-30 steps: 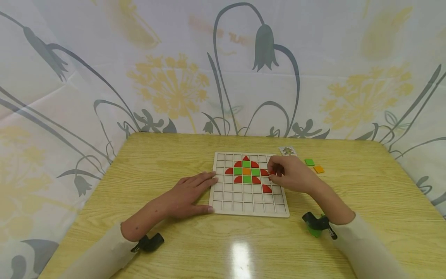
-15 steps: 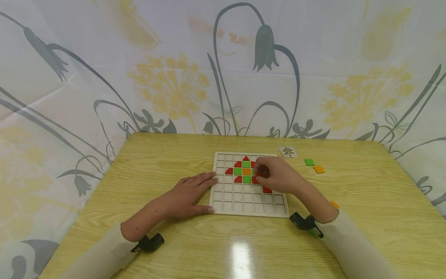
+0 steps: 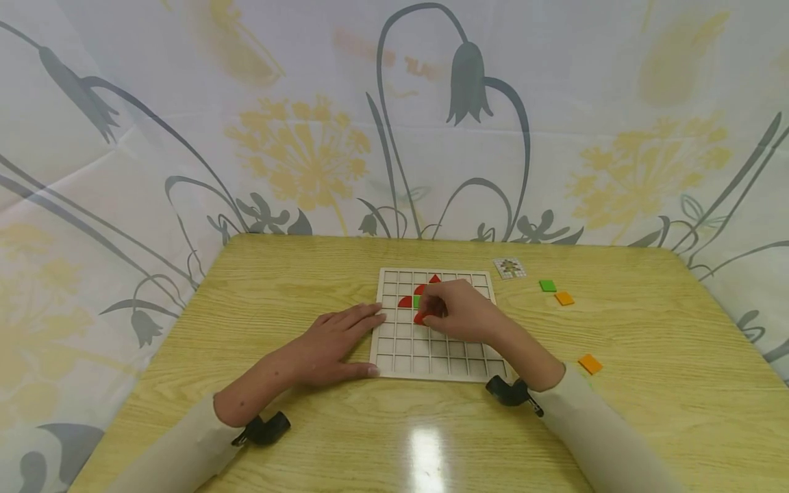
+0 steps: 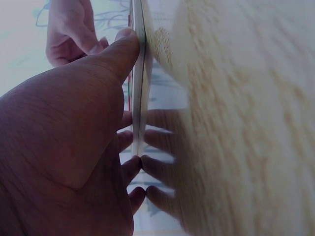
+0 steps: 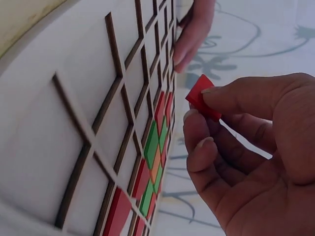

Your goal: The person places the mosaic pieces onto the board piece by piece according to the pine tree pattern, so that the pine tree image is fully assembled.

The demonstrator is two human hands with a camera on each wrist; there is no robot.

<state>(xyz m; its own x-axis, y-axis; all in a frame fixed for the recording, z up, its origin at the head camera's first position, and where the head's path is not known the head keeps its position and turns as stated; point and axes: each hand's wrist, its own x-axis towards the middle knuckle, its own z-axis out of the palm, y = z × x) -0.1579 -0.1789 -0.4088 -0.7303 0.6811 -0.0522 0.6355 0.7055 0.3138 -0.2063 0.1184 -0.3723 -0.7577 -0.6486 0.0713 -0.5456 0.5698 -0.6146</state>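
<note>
A pale square grid board [image 3: 403,347] lies on the table, with red, green and orange tiles set in its cells. My left hand [image 3: 333,346] rests along its left side, fingers extended at the edge and thumb at the near left corner. In the left wrist view, the thumb [image 4: 110,54] touches the board's edge. Over the middle of the board, my right hand [image 3: 459,313] pinches a small red tile [image 5: 203,97] between thumb and fingers. It hides much of the tile pattern in the head view. The right wrist view shows green tiles [image 5: 151,140] and an orange tile [image 5: 156,167] in the grid.
A small patterned card [image 3: 509,268] lies beyond the board's far right corner. Right of it are a loose green tile [image 3: 547,285] and an orange tile [image 3: 564,298]. Another orange tile [image 3: 590,363] lies by the right sleeve. A flower-print cloth [image 3: 308,150] hangs behind the table.
My right hand has moved left across the board with the red tile, from the right side to the middle. The left hand has stayed in place.
</note>
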